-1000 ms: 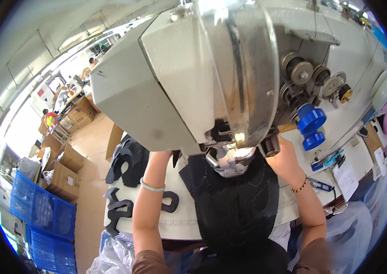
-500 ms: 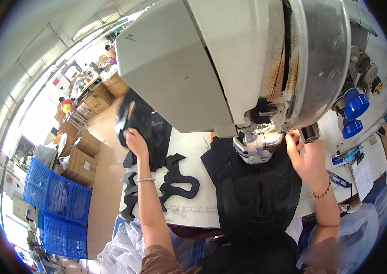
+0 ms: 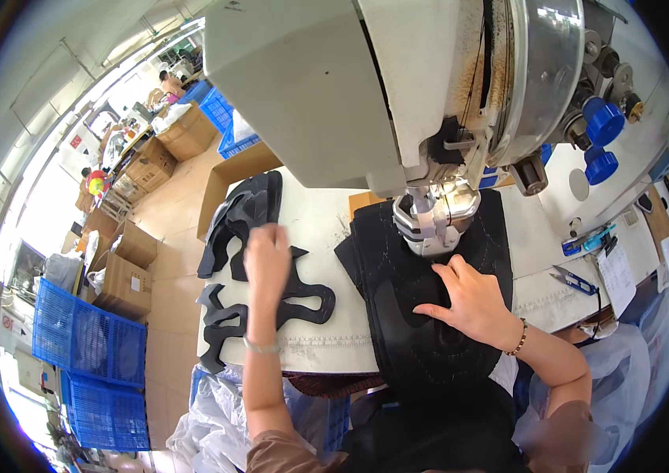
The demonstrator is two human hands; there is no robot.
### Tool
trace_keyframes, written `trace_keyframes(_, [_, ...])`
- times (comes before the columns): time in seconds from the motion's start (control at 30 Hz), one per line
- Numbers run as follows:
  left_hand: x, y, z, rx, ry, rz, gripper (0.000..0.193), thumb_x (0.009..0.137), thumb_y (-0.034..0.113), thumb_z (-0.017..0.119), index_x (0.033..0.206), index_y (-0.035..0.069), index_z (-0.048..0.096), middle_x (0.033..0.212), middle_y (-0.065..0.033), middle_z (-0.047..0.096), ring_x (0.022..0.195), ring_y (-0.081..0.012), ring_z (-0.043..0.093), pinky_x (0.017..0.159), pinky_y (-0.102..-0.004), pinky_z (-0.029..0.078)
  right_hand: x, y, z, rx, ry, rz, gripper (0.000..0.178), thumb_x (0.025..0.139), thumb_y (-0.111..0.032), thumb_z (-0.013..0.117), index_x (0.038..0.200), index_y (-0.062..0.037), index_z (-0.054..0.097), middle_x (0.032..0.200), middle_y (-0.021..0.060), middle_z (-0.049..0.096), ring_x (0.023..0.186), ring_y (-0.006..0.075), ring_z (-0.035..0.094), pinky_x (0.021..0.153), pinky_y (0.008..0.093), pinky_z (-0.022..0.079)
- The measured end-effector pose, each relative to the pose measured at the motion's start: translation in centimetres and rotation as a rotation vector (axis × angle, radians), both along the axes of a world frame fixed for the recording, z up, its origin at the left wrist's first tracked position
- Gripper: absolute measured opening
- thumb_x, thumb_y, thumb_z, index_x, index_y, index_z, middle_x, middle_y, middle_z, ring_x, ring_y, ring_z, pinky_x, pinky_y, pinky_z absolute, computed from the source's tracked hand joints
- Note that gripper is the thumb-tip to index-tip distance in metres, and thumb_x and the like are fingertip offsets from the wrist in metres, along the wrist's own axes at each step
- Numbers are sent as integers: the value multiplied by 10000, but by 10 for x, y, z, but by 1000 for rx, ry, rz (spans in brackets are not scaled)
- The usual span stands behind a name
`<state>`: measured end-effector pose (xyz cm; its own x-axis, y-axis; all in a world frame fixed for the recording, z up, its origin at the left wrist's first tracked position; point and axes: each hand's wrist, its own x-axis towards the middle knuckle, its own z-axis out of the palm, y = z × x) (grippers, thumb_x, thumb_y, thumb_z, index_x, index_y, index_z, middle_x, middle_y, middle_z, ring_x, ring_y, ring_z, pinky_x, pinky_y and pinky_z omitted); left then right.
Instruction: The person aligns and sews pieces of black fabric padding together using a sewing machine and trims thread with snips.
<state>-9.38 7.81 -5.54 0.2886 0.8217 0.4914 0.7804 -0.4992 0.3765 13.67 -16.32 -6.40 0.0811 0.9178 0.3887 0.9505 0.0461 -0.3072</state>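
A sewing machine (image 3: 311, 94) stands before me, its metal presser foot and needle area (image 3: 433, 221) over a stitched black panel (image 3: 405, 331). The panel has curved overlays and reaches down toward my lap. My right hand (image 3: 472, 303) rests on it just below the foot, thumb and fingers apart. To the left, my left hand (image 3: 269, 256) is smeared by motion above a cut-out black piece (image 3: 311, 303); its fingers are not clear. Beyond that hand lies a stack of black pieces (image 3: 251, 209), with more curved black pieces (image 3: 224, 323) nearer me.
A cardboard box (image 3: 212, 189) adjoins the table's left edge. Blue crates (image 3: 90, 323) and cartons (image 3: 123, 284) stand on the floor at left. Thread snips (image 3: 575, 280) and a paper sheet (image 3: 616, 272) lie at right. Plastic bags (image 3: 220, 418) hang below the table edge.
My left hand has let go of a dark piece at the far left and moved right, nearer me. My right hand came down from beside the needle onto the panel. The view shifted.
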Motion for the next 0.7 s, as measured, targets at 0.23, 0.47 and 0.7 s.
trace_keyframes(0.23, [28, -171, -16, -253, 127, -310, 637, 828, 358, 654, 1265, -60, 454, 1067, -163, 513, 909, -297, 575, 762, -373, 481, -12, -3, 3, 1, 8, -39, 599, 731, -475, 692, 1032, 24, 554, 909, 89, 484, 732, 194, 586, 534, 288, 488])
trace_keyframes(0.47, [31, -176, -63, -202, -73, -276, 732, 842, 376, 627, 1361, -43, 326, 1162, -210, 446, 1056, -350, 495, 876, -401, 431, -7, 7, 10, -220, 822, 82, 350, 790, -273, 716, 894, 18, 553, 765, 86, 560, 596, 212, 530, 578, 298, 446])
trace_keyframes(0.7, [26, -156, -47, 207, -448, -305, 438, 879, 18, 430, 1311, -34, 382, 1234, -214, 429, 1144, -359, 446, 988, -427, 357, -8, 30, 53, -188, 853, 253, 345, 895, -280, 611, 791, 48, 582, 615, 94, 502, 584, 70, 422, 525, 265, 386])
